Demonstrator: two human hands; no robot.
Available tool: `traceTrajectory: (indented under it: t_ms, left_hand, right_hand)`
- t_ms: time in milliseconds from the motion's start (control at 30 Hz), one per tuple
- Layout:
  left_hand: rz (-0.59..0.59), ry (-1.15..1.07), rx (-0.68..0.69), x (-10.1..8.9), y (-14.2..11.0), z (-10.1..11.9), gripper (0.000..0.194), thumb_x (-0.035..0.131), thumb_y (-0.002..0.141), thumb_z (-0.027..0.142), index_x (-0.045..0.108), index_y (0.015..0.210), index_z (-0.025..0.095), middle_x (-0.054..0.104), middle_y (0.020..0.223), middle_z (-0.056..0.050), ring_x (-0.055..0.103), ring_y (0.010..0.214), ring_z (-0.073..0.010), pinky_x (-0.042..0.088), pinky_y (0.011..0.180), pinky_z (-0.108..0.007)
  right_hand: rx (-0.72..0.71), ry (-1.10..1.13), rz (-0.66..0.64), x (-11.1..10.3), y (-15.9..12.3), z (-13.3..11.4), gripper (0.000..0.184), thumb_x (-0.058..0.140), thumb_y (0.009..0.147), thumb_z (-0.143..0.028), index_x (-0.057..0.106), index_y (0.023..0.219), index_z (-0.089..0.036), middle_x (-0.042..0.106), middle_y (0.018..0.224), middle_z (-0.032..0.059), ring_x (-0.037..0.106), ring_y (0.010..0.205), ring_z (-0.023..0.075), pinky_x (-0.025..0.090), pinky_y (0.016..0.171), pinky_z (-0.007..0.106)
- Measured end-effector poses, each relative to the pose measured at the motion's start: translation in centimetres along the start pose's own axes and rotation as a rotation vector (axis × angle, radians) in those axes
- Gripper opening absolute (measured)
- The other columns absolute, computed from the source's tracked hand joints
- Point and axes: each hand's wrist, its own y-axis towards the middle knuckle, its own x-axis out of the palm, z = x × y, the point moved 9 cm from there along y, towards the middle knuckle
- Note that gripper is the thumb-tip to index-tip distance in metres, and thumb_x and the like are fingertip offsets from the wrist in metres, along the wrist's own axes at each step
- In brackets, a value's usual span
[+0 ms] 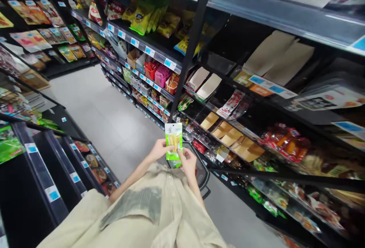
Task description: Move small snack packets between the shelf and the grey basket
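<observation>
A green and white snack packet (173,135), with a clear front showing yellowish pieces inside, is held upright in front of my body. My left hand (161,149) pinches its left edge, thumb across the front. On the lower right side, my right hand (188,159) grips the same packet with thumb and fingers. Below and behind the packet is a dark shopping basket (202,172), partly hidden by my hands and shirt. Something green shows in the basket under the packet, too covered to name.
Shelves on the right hold trays of tan packets (232,135) and red-wrapped packs (285,141). Yellow-green chip bags (139,18) stand on a shelf ahead. A dark stepped shelf (40,172) with price tags is at the left. Grey tiled floor (119,122) runs between them.
</observation>
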Motion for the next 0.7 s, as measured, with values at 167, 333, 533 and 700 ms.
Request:
traceTrajectory:
  t_ms: [167,333,533,700]
  left_hand:
    - [0.071,0.063,0.054,-0.3,-0.4,-0.7,0.042,0.090,0.067,0.045,0.080,0.088,0.010,0.080,0.085,-0.008,0.070,0.074,-0.0206,0.054,0.069,-0.028]
    - [0.100,0.030,0.032,-0.5,-1.3,-2.0,0.044,0.091,0.064,0.047,0.079,0.087,0.010,0.079,0.082,-0.008,0.070,0.073,-0.0205,0.054,0.069,-0.029]
    - [0.099,0.059,-0.006,0.1,-1.8,-3.5,0.045,0.092,0.064,0.045,0.079,0.090,0.011,0.080,0.086,-0.009,0.071,0.075,-0.0214,0.055,0.069,-0.029]
    - [0.133,0.134,-0.023,-0.2,-2.5,-4.8,0.044,0.090,0.067,0.044,0.079,0.093,0.010,0.080,0.090,-0.011,0.073,0.079,-0.0237,0.058,0.073,-0.032]
  right_hand:
    - [0.064,0.134,-0.030,0.7,-0.7,0.9,0.039,0.082,0.076,-0.055,0.073,0.087,-0.019,0.077,0.079,0.0065,0.069,0.072,0.0215,0.056,0.072,0.035]
    - [0.091,0.167,-0.126,1.1,-1.3,0.9,0.036,0.085,0.073,-0.050,0.071,0.089,-0.020,0.080,0.090,0.0083,0.074,0.081,0.0234,0.058,0.078,0.036]
    - [0.144,0.188,-0.207,1.4,-1.7,1.8,0.039,0.088,0.071,-0.044,0.065,0.094,-0.022,0.081,0.090,0.0064,0.076,0.083,0.0240,0.059,0.076,0.034]
    - [0.184,0.204,-0.255,1.8,-1.7,3.4,0.039,0.090,0.067,-0.040,0.068,0.094,-0.022,0.081,0.087,0.0051,0.075,0.079,0.0229,0.058,0.074,0.033]
